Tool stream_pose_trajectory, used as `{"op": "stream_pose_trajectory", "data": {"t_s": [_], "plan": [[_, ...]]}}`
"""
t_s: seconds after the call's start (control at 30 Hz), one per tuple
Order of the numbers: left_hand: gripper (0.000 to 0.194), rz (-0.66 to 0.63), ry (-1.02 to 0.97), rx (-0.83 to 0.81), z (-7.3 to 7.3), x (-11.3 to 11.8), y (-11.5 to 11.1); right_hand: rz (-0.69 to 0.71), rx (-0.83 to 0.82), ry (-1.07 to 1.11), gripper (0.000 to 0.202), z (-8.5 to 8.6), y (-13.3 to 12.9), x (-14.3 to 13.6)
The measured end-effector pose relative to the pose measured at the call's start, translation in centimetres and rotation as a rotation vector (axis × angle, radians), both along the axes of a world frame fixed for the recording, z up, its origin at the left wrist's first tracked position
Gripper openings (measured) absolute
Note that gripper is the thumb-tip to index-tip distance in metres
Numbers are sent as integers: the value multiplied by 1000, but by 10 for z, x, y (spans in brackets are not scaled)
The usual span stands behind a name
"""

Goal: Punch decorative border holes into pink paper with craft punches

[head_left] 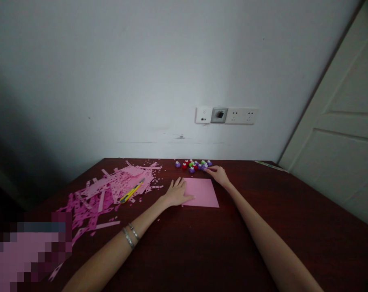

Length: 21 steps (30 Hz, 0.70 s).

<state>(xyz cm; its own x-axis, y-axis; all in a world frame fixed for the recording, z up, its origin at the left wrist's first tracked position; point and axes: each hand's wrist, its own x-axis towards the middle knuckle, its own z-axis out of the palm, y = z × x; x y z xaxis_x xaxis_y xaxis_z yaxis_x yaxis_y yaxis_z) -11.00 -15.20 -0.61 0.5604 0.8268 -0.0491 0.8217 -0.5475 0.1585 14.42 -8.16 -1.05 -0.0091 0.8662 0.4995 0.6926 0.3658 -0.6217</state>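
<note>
A pink square sheet of paper (pixel 202 192) lies flat on the dark red table. My left hand (pixel 176 193) rests on its left edge with the fingers spread. Beyond the paper sits a cluster of small craft punches (pixel 192 169) in purple, red and green. At the right end of that cluster, my right hand (pixel 218 174) reaches out, thumb and fingers closed at a purple punch (pixel 205 166). The fingertips partly cover that punch, which seems to stand on the table.
Pink paper strips and scraps (pixel 111 188) are heaped on the left of the table (pixel 196 251), with a yellow cutter (pixel 132 191) on top. A flat patterned strip (pixel 270 166) lies at the back right. Wall sockets (pixel 240 116) are above the back edge.
</note>
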Motion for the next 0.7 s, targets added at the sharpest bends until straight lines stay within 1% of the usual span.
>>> {"op": "stream_pose_trajectory", "data": {"t_s": [0.17, 0.3, 0.43, 0.53, 0.7], "plan": [[84, 0, 17, 26, 3, 1, -2, 148, -28, -11, 34, 12, -11, -16], [84, -1, 31, 46, 4, 3, -4, 219, -23, -27, 32, 13, -22, -25], [84, -16, 33, 55, 5, 4, -7, 195, -21, 18, 28, 9, -30, -25], [90, -84, 33, 16, 10, 6, -14, 170, -30, 37, 28, 8, -35, -21], [96, -208, 40, -67, 22, 12, -32, 211, -32, 32, 29, 9, -40, -20]]}}
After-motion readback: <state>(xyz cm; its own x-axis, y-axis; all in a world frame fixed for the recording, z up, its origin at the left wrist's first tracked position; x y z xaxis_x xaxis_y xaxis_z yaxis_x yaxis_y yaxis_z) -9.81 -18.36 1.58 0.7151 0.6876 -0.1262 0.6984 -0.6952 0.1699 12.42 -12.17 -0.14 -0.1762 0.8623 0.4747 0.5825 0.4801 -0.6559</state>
